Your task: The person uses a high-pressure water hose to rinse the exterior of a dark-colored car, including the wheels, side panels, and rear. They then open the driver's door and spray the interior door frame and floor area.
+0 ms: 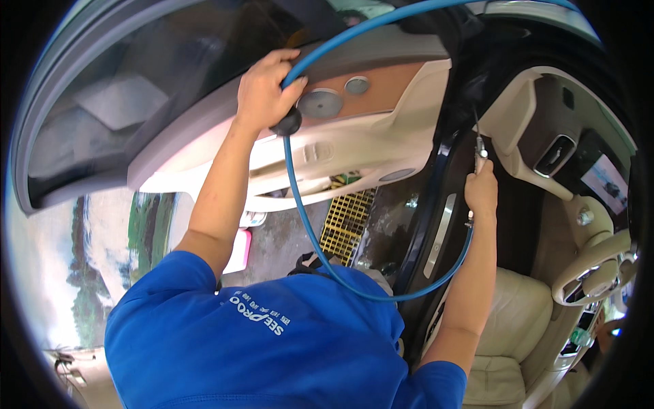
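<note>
My left hand point(265, 92) is at the top of the open car door, its thumb and fingers around a blue air hose point(301, 204). A round black ball-like part point(287, 122) sits on the hose just below that hand. The hose loops down across my front and up to an air blow gun point(480, 152) with a thin metal nozzle. My right hand point(482, 189) is closed around the gun's handle. The nozzle points at the black door frame point(467, 97), near the hinge side; whether its tip touches cannot be told.
The beige and brown door panel point(357, 138) stands open at the left. To the right are the door sill plate point(440, 235), a beige leather seat point(516, 301) and the steering wheel point(595, 271). A yellow grate point(348, 225) lies in the floor. Part of another person's hand point(608, 332) shows at the far right.
</note>
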Tool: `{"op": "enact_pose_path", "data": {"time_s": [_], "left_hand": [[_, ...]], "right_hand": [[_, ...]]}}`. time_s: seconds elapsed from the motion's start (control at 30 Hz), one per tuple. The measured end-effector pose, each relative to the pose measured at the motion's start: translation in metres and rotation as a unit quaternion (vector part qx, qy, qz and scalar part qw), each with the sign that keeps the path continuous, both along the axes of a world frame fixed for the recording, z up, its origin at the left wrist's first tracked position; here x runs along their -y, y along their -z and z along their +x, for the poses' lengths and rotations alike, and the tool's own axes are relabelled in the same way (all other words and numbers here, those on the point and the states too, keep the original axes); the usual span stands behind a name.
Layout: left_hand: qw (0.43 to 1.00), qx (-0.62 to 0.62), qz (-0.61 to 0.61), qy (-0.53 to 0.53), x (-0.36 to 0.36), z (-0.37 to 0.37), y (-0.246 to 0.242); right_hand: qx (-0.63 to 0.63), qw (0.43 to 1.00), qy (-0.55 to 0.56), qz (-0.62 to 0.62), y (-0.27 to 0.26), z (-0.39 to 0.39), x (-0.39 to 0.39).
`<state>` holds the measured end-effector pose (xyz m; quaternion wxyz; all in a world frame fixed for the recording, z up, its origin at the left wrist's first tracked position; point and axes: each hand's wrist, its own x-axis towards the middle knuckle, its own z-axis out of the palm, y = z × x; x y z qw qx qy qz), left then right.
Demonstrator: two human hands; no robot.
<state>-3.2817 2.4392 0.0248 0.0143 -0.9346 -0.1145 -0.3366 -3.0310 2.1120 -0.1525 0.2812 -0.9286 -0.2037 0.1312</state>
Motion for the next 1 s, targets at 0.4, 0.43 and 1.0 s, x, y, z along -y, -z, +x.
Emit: {"op": "enact_pose_path", "data": {"time_s": [0.4, 0.43, 1.0], "left_hand": [[0.992, -0.037, -0.118, 0.027, -0.035, 0.016, -0.005], [0.993, -0.032, -0.108, 0.037, -0.037, 0.019, -0.005], [0.984, -0.055, -0.161, 0.057, -0.022, 0.026, -0.013]], "right_hand": [[-0.089, 0.995, 0.048, -0.018, 0.209, 0.07, 0.032], [-0.089, 0.994, 0.057, 0.008, 0.238, 0.079, 0.041], [-0.611, 0.78, 0.136, -0.021, 0.297, -0.011, 0.134]]}}
